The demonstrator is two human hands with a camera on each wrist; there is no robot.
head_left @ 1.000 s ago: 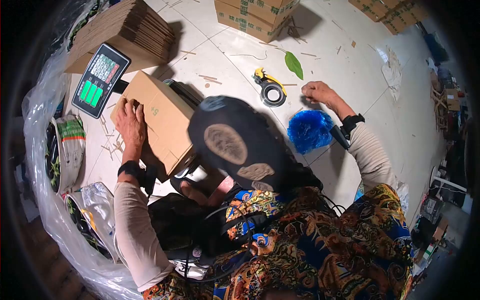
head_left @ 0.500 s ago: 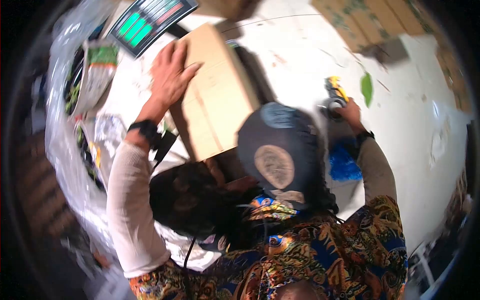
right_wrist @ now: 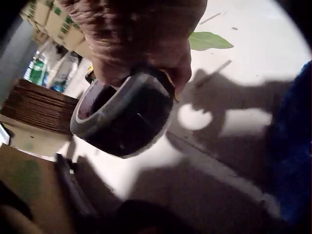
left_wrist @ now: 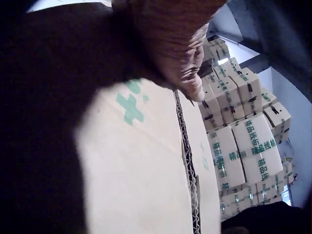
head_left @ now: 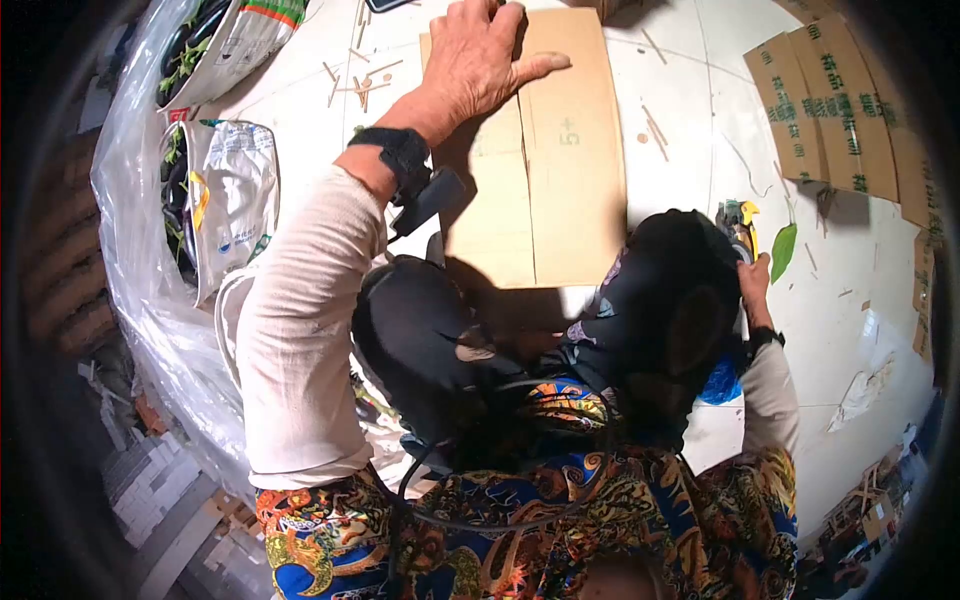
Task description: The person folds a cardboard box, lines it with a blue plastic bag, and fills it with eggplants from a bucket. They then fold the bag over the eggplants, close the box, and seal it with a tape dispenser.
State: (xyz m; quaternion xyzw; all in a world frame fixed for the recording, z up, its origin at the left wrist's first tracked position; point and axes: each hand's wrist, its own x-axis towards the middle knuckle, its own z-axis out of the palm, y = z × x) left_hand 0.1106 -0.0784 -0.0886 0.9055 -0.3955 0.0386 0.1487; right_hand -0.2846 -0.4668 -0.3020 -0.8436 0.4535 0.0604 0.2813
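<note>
A cardboard box [head_left: 575, 200] lies in front of me, its two top flaps meeting at a seam. My left hand [head_left: 475, 65] rests flat on its far end, thumb stretched out to the right across the flaps. In the left wrist view that thumb is beside the narrow gap between the flaps [left_wrist: 139, 170]. My right hand [head_left: 755, 285], low on the right past my knee, grips a tape dispenser [head_left: 750, 215] with a yellow part. The right wrist view shows its dark tape roll [right_wrist: 126, 117] under the fingers, above the floor.
Stacked printed cartons [head_left: 835, 110] stand at the back right. A green leaf [head_left: 785, 250] and a blue plastic bundle [head_left: 720, 382] lie on the right. Sacks of eggplants [head_left: 215, 200] sit on the left against a clear plastic sheet [head_left: 150, 290]. Cardboard strips [head_left: 655, 130] are scattered over the floor.
My right hand has reached to the dispenser on the floor, taken hold of it and brought it up beside my knee. My left hand has stayed on the box as the view turned.
</note>
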